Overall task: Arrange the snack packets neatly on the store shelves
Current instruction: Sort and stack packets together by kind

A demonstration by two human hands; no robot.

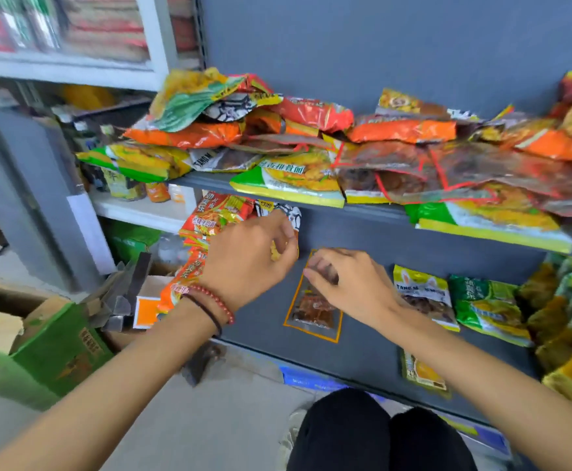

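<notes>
A clear packet with an orange border (313,312) lies flat on the lower grey shelf (373,341). My right hand (349,283) pinches its top edge. My left hand (254,256), with a bead bracelet on the wrist, grips packets at the left end of that shelf, where red and orange packets (206,229) stand stacked against each other. Green and yellow packets (488,305) lie further right on the same shelf. The upper grey shelf (379,209) holds a messy heap of snack packets (311,141).
Open cardboard boxes, one green (57,348), sit on the floor at left. A white shelf unit (74,69) with other goods stands behind them. My knees (379,433) are close to the shelf's front edge. A yellow packet (424,372) lies near that edge.
</notes>
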